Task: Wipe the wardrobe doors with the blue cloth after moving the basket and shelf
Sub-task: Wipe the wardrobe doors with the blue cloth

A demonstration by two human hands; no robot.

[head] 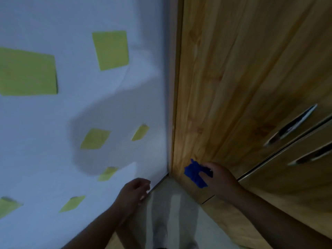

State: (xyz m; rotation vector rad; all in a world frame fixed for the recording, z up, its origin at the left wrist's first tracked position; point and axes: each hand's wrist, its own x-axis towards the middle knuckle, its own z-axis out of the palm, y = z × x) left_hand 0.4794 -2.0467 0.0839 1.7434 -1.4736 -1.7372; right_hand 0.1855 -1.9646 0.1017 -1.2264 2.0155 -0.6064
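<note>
The wooden wardrobe door (242, 78) fills the right half of the view, its grain running upward. My right hand (218, 177) grips a crumpled blue cloth (195, 173) low against the door's left edge, near the corner with the wall. My left hand (133, 192) hangs with loosely curled fingers in front of the white wall, close to the floor corner, holding nothing. No basket or shelf is in view.
A white wall (80, 114) with several yellow sticky notes (110, 50) covers the left half. Two metal handles (291, 125) sit on the doors at the right. A pale floor strip (172, 212) lies between wall and wardrobe.
</note>
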